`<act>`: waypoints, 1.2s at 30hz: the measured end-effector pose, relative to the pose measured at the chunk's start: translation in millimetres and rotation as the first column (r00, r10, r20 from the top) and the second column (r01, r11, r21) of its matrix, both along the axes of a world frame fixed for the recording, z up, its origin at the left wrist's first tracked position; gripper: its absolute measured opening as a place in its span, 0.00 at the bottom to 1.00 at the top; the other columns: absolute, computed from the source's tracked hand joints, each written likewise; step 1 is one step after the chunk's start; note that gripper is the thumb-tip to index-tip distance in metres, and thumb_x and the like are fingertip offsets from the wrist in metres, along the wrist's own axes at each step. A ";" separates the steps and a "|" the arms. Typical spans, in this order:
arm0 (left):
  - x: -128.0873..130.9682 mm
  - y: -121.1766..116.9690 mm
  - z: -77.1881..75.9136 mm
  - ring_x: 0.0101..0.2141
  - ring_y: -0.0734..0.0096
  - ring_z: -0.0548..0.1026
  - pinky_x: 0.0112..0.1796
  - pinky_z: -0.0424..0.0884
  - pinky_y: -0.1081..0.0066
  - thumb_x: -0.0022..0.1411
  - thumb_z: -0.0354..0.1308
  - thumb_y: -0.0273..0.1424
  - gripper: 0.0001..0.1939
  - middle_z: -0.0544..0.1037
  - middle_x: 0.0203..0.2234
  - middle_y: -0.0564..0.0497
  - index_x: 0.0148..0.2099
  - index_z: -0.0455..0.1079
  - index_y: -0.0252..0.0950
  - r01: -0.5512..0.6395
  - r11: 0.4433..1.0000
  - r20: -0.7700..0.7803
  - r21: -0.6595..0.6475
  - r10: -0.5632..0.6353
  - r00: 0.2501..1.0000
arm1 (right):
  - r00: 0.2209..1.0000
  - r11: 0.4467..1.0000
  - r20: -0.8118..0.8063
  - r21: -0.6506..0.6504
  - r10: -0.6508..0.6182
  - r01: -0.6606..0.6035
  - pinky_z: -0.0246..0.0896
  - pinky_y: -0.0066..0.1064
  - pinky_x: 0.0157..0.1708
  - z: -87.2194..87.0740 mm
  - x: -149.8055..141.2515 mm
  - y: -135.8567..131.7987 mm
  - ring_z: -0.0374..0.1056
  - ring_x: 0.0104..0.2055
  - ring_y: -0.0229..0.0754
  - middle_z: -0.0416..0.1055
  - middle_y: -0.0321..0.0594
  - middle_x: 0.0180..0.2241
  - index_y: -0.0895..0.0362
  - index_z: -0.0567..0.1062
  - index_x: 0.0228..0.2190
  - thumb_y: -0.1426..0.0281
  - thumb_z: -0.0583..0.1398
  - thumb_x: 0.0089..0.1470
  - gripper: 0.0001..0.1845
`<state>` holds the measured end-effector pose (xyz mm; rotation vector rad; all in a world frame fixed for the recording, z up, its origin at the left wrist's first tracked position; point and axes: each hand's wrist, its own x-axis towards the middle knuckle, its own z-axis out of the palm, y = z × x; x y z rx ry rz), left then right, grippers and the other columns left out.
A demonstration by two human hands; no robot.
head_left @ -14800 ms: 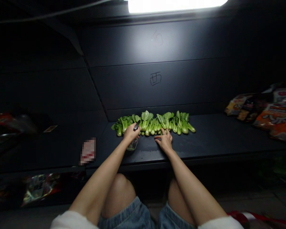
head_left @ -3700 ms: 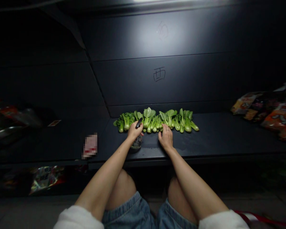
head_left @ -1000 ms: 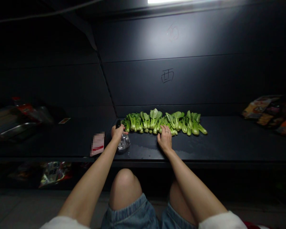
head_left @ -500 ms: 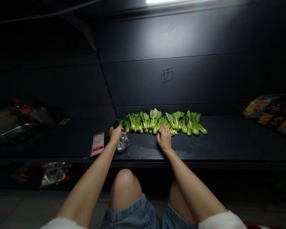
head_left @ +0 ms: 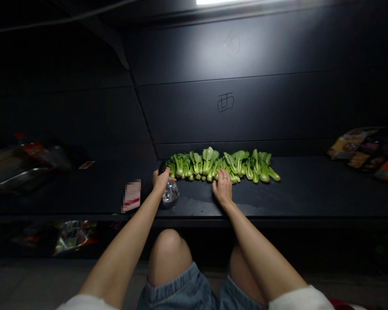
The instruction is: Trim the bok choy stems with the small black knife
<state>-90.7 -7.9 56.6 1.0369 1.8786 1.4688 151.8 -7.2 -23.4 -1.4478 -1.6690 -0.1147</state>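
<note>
A row of green bok choy [head_left: 210, 165] lies along the back of the dark shelf, leaves toward the rear panel and pale bases toward me. My left hand [head_left: 161, 178] is closed around the neck of a clear spray bottle [head_left: 170, 192] with a black top, at the row's left end. The bottle's body shows below and right of my fingers. My right hand [head_left: 223, 185], a ring on one finger, rests its outstretched fingertips against the bok choy bases near the middle, thumb apart. What lies under those fingertips is hidden.
A pinkish card [head_left: 131, 196], partly pixelated, is at the shelf's front left. Packaged goods [head_left: 355, 148] stand far right; a blurred bottle and a metal tray [head_left: 24, 177] are far left. Wet streaks mark the shelf surface [head_left: 194, 206]. Below is a lower shelf with a bag [head_left: 74, 237].
My left hand has shifted slightly to the right with the spray bottle, closer to the bok choy. My right hand stays where it was.
</note>
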 end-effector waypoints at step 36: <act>46.3 -0.1 16.0 0.17 0.69 0.75 0.24 0.64 0.74 0.57 0.51 0.37 0.09 0.70 0.13 0.58 0.30 0.66 0.38 0.480 0.870 -0.447 -0.111 -0.475 0.758 | 1.000 0.999 0.007 -0.031 -0.019 0.019 0.50 0.46 0.61 2.9 9.4 -2.1 0.53 0.62 0.51 0.64 0.55 0.56 0.66 0.67 0.55 0.75 0.51 0.54 0.27</act>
